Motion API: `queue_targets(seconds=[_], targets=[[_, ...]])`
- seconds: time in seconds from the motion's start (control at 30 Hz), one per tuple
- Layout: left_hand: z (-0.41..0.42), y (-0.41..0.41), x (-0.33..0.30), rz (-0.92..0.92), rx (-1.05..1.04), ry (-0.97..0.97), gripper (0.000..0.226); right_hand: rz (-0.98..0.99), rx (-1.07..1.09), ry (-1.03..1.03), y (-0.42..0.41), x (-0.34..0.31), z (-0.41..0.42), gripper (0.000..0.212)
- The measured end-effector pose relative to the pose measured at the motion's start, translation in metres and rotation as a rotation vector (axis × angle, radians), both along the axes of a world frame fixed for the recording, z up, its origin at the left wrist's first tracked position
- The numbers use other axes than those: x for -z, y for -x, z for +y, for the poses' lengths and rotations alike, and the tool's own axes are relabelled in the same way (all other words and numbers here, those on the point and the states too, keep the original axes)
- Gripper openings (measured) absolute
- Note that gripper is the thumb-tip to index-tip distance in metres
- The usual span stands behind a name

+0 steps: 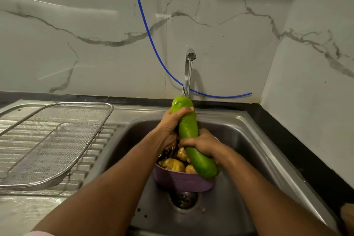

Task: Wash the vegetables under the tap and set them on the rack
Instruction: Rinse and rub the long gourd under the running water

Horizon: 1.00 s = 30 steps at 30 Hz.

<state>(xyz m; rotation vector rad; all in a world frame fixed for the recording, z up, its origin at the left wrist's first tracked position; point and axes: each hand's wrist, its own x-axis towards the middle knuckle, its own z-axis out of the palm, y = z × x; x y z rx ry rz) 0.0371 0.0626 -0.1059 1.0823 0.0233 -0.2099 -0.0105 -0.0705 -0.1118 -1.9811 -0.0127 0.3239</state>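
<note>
Water is running from the steel tap (pixel 189 67) straight onto the far tip of a long green gourd (pixel 189 136), and both hands are on it. The left hand (pixel 170 126) wraps its fingers around the far half, just below the wet tip; the right hand (pixel 203 144) curls around the middle from the right side. The gourd slants, far end up under the stream, near end down and resting against the rim of a purple basket (pixel 182 180).

That basket sits in the steel sink (pixel 249 140) right over the drain (pixel 184 198), and it holds several wet yellowish potatoes (pixel 174 165), partly hidden behind the gourd and the left wrist. Water drips off the left hand onto them.

Over on the left, on the ribbed drainboard (pixel 107 134), lies the wire mesh rack (pixel 53 140), tilted a little, well apart from the gourd. A thin blue tube (pixel 147 30) hangs down the marble wall (pixel 76 25) and loops behind the tap toward the right. A black counter edge (pixel 287 140) runs along the sink's right side.
</note>
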Motion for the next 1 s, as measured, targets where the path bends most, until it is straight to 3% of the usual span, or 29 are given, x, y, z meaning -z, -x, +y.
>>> queue_targets(seconds=[0.1,0.27,0.37,0.47,0.6,0.7,0.77,0.9,1.0], targets=[[-0.015,0.002,0.007,0.017,-0.204,-0.089,0.055,-0.183,0.148,0.335,-0.004,0.005,0.003,0.031],[-0.046,0.01,0.016,-0.087,-0.43,-0.283,0.078,-0.312,0.244,0.617,-0.004,0.001,0.003,0.029],[-0.043,0.01,0.015,-0.067,-0.358,-0.275,0.076,-0.268,0.207,0.554,-0.005,-0.001,-0.004,0.04],[-0.027,0.007,0.011,-0.051,-0.183,-0.258,0.065,-0.15,0.096,0.283,-0.01,0.005,-0.01,0.057],[-0.003,0.007,0.002,-0.014,0.068,-0.031,0.062,0.04,-0.048,-0.061,-0.006,0.003,-0.008,0.031],[0.011,0.008,-0.003,-0.005,0.204,0.135,0.061,0.139,-0.194,-0.166,0.0,-0.003,-0.008,0.007],[0.009,0.008,-0.004,-0.019,0.18,0.126,0.065,0.118,-0.165,-0.139,0.002,-0.005,-0.005,0.009],[-0.013,0.007,0.002,-0.053,-0.135,-0.108,0.055,-0.105,0.115,0.183,-0.008,0.005,0.001,0.046],[-0.029,0.009,0.008,-0.052,-0.286,-0.133,0.066,-0.244,0.229,0.444,-0.004,0.002,0.004,0.041]])
